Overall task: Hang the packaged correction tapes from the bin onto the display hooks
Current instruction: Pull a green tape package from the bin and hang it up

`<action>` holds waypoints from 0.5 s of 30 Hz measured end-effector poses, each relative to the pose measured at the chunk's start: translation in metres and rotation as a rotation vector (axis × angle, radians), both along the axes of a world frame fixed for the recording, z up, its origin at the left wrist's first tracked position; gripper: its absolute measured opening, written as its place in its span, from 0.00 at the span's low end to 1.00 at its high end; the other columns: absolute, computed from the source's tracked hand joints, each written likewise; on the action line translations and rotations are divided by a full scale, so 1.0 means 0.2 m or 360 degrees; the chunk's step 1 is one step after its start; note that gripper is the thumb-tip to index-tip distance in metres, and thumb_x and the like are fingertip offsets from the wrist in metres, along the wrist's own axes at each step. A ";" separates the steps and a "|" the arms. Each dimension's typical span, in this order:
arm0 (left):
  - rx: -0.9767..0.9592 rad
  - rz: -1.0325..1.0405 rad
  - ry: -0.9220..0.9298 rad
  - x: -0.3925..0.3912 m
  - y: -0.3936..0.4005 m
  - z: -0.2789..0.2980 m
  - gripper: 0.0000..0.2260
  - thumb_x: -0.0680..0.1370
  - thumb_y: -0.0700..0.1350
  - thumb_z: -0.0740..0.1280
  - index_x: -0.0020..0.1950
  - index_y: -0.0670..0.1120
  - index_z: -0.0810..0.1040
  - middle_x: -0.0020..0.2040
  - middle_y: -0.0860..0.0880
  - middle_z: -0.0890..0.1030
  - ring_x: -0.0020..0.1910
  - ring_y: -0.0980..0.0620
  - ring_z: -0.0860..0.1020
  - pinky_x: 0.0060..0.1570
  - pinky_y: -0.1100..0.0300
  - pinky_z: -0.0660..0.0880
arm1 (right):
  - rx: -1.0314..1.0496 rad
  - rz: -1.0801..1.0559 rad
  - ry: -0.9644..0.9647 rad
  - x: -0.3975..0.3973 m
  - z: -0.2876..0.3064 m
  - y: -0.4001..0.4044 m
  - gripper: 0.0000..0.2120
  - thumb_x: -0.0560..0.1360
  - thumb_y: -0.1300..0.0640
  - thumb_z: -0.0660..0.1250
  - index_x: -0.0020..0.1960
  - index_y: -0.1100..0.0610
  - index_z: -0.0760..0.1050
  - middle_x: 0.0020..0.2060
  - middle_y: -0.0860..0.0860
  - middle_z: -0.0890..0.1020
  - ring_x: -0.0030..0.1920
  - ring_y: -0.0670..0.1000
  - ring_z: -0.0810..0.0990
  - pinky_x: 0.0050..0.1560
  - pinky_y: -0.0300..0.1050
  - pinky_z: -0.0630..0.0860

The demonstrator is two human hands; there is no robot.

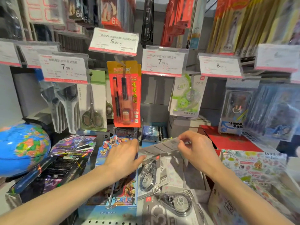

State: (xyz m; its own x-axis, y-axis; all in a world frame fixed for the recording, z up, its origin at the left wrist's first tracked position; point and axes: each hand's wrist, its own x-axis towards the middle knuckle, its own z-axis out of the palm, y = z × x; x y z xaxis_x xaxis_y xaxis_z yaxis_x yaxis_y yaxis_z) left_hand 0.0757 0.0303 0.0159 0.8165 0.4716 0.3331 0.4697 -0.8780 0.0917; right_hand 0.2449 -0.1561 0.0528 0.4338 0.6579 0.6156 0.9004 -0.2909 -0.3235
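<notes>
Both my hands hold one flat grey packaged correction tape [158, 149] above the bin [197, 194]. My left hand [124, 155] grips its left edge, my right hand [197, 149] pinches its top right corner. More packaged correction tapes lie in the bin: one standing on edge [149, 176] and one flat at the front [176, 202]. On the display above hangs a green correction tape pack [186, 96] on its hook, under a 7.90 price tag [163, 61].
An orange pen pack [124, 93] and scissors packs [93, 101] hang to the left. A blue globe [22, 148] stands at far left. Card boxes [121, 190] sit left of the bin, a sticker box [253, 168] and a red box [227, 140] to the right.
</notes>
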 end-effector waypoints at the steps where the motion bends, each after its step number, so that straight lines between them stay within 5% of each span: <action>1: 0.0013 -0.0005 -0.0056 0.01 0.02 0.00 0.17 0.81 0.63 0.62 0.49 0.51 0.64 0.45 0.51 0.77 0.48 0.44 0.80 0.39 0.53 0.69 | -0.0007 0.0000 0.0015 0.00 0.00 -0.01 0.04 0.75 0.56 0.68 0.48 0.51 0.81 0.42 0.41 0.82 0.43 0.42 0.80 0.48 0.45 0.79; 7: 0.0088 -0.0291 0.0073 0.06 0.12 -0.02 0.20 0.84 0.58 0.60 0.73 0.53 0.70 0.55 0.50 0.85 0.55 0.45 0.82 0.50 0.49 0.79 | -0.0031 0.0046 0.0144 -0.03 0.01 -0.06 0.05 0.74 0.56 0.68 0.47 0.49 0.81 0.43 0.40 0.82 0.45 0.40 0.80 0.48 0.38 0.78; 11: 0.0256 -0.0439 -0.0032 0.06 0.15 -0.04 0.14 0.86 0.52 0.58 0.65 0.51 0.79 0.44 0.47 0.86 0.44 0.42 0.83 0.41 0.51 0.77 | -0.0086 0.0104 0.0197 -0.04 0.03 -0.11 0.04 0.74 0.56 0.70 0.46 0.48 0.81 0.41 0.38 0.81 0.45 0.37 0.79 0.44 0.31 0.75; 15: 0.0612 -0.0502 -0.0088 0.04 0.19 -0.04 0.07 0.74 0.41 0.74 0.50 0.50 0.81 0.33 0.52 0.82 0.31 0.46 0.79 0.26 0.57 0.66 | -0.0294 0.0210 0.0345 -0.05 0.06 -0.19 0.09 0.73 0.59 0.69 0.48 0.46 0.80 0.43 0.40 0.82 0.46 0.38 0.80 0.47 0.35 0.77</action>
State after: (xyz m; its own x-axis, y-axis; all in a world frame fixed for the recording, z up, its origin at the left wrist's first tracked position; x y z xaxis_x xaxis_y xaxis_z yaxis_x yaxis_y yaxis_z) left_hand 0.0829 0.0676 0.0082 0.8757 0.0393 0.4813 0.1797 -0.9516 -0.2494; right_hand 0.2347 -0.1931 0.0653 0.4451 0.8093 0.3833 0.8502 -0.2476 -0.4645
